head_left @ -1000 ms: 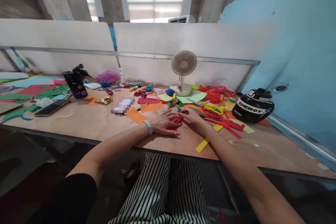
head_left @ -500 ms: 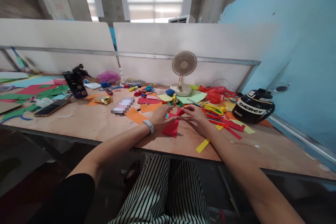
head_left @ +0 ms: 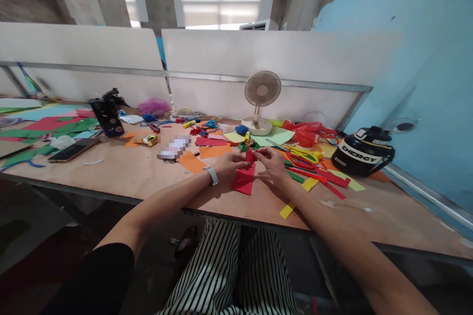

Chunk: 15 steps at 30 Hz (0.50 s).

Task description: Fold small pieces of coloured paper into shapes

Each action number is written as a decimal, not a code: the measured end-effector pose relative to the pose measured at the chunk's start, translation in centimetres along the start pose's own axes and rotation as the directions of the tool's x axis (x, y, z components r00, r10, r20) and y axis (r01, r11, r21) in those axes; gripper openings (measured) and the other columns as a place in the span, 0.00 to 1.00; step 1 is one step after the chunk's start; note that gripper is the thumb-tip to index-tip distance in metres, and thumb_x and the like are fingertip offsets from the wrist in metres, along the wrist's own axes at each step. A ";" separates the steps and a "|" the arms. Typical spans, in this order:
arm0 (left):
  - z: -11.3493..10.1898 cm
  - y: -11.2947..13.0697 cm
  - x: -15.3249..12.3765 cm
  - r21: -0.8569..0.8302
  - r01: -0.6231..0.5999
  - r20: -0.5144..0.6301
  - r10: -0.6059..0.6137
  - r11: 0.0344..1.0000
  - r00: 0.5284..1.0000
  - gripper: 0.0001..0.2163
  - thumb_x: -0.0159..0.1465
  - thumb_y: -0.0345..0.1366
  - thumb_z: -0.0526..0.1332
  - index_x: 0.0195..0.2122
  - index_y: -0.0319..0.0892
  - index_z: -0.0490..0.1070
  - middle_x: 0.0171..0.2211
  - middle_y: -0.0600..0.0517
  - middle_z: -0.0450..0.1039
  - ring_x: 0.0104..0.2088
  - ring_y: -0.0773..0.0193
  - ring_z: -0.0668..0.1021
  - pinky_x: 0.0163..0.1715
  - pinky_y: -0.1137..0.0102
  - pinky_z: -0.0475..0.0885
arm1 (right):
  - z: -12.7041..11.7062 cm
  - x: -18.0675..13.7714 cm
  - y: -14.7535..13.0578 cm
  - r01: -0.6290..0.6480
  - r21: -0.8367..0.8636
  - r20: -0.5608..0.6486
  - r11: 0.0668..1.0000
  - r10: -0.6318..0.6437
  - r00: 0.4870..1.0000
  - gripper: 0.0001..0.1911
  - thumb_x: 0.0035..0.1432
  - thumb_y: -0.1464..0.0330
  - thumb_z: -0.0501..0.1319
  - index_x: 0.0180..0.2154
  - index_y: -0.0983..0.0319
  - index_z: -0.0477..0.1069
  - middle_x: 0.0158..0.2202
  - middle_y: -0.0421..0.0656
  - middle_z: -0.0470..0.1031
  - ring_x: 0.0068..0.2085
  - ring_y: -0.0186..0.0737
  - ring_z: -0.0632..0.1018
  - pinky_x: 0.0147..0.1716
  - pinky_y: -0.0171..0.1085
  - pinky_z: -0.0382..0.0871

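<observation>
A small piece of red paper is pinched between my two hands, a little above the table. My left hand, with a pale wristband, grips its lower left side, fingers closed. My right hand pinches its upper right edge between thumb and fingertips. Below them a larger red paper sheet lies flat on the tabletop. Orange paper is to the left of my left hand. Yellow-handled scissors and red-handled scissors lie right of my right hand, among paper strips.
A small fan stands at the back. To the right is a black jug marked ENERGY. A dark tumbler and a phone are on the left. A yellow strip lies near the front edge.
My left hand's spread fingers have closed onto the small red paper, which is now held more upright between both hands. The view has shifted slightly.
</observation>
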<state>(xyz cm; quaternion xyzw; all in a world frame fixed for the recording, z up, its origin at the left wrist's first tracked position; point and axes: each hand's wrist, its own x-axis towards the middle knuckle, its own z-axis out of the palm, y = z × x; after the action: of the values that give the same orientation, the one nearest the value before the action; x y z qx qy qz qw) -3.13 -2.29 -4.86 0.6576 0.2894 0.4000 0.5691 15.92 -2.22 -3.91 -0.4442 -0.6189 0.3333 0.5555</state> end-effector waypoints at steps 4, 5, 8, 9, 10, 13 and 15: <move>-0.1 0.1 -0.2 -0.074 0.025 0.023 -0.023 0.997 0.999 0.26 0.48 0.52 0.75 0.37 0.35 0.77 0.34 0.48 0.78 0.34 0.66 0.78 0.42 0.68 0.71 | 0.1 -0.2 -0.3 -0.034 0.012 0.063 0.999 0.033 0.997 0.27 0.45 0.45 0.69 0.36 0.59 0.71 0.32 0.41 0.75 0.32 0.38 0.74 0.32 0.37 0.69; -0.1 0.1 -0.3 -0.082 0.034 0.033 -0.031 0.996 0.999 0.26 0.47 0.52 0.76 0.37 0.35 0.77 0.34 0.48 0.78 0.34 0.66 0.78 0.42 0.68 0.71 | 0.2 -0.3 -0.3 -0.045 0.015 0.094 0.999 0.043 0.995 0.28 0.44 0.45 0.69 0.35 0.60 0.71 0.31 0.41 0.75 0.31 0.38 0.74 0.30 0.37 0.69; 0.1 0.3 -0.5 -0.097 0.062 0.056 -0.057 0.993 0.997 0.26 0.46 0.52 0.76 0.35 0.34 0.77 0.32 0.49 0.78 0.32 0.67 0.78 0.40 0.68 0.71 | 0.4 -0.5 -0.6 -0.061 0.022 0.166 0.998 0.057 0.984 0.28 0.43 0.43 0.69 0.31 0.61 0.73 0.28 0.41 0.75 0.30 0.39 0.74 0.29 0.38 0.68; 0.2 0.4 -0.6 -0.101 0.072 0.061 -0.066 0.992 0.996 0.26 0.47 0.53 0.76 0.36 0.35 0.77 0.32 0.48 0.78 0.32 0.67 0.78 0.40 0.68 0.71 | 0.5 -0.6 -0.6 -0.059 0.024 0.173 0.998 0.054 0.983 0.28 0.43 0.43 0.69 0.30 0.61 0.73 0.28 0.41 0.75 0.30 0.39 0.74 0.29 0.38 0.68; 0.3 0.4 -0.7 -0.103 0.082 0.068 -0.075 0.991 0.995 0.26 0.48 0.54 0.75 0.36 0.35 0.77 0.32 0.48 0.78 0.32 0.66 0.78 0.39 0.68 0.72 | 0.5 -0.6 -0.7 -0.054 0.024 0.172 0.998 0.049 0.984 0.28 0.43 0.43 0.69 0.29 0.61 0.73 0.28 0.41 0.75 0.30 0.39 0.73 0.30 0.38 0.68; 0.4 0.6 -0.8 -0.091 0.113 0.092 -0.104 0.989 0.990 0.25 0.52 0.54 0.73 0.36 0.34 0.77 0.32 0.46 0.79 0.31 0.65 0.78 0.39 0.67 0.72 | 0.6 -0.8 -0.7 -0.037 0.014 0.147 0.999 0.035 0.989 0.26 0.44 0.44 0.69 0.29 0.60 0.74 0.27 0.41 0.74 0.29 0.38 0.72 0.28 0.37 0.67; 0.4 0.8 -0.9 -0.069 0.128 0.103 -0.121 0.989 0.987 0.23 0.52 0.52 0.73 0.33 0.34 0.77 0.31 0.46 0.79 0.31 0.65 0.78 0.39 0.67 0.73 | 0.7 -0.9 -0.6 -0.025 -0.001 0.121 1.000 0.025 0.992 0.26 0.45 0.44 0.69 0.29 0.60 0.75 0.27 0.41 0.74 0.29 0.38 0.71 0.28 0.37 0.66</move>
<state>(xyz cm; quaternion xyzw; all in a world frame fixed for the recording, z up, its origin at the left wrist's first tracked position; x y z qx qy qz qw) -3.29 -3.37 -4.29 0.6351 0.2863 0.3414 0.6310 15.11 -3.20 -3.85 -0.4307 -0.6456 0.3670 0.5129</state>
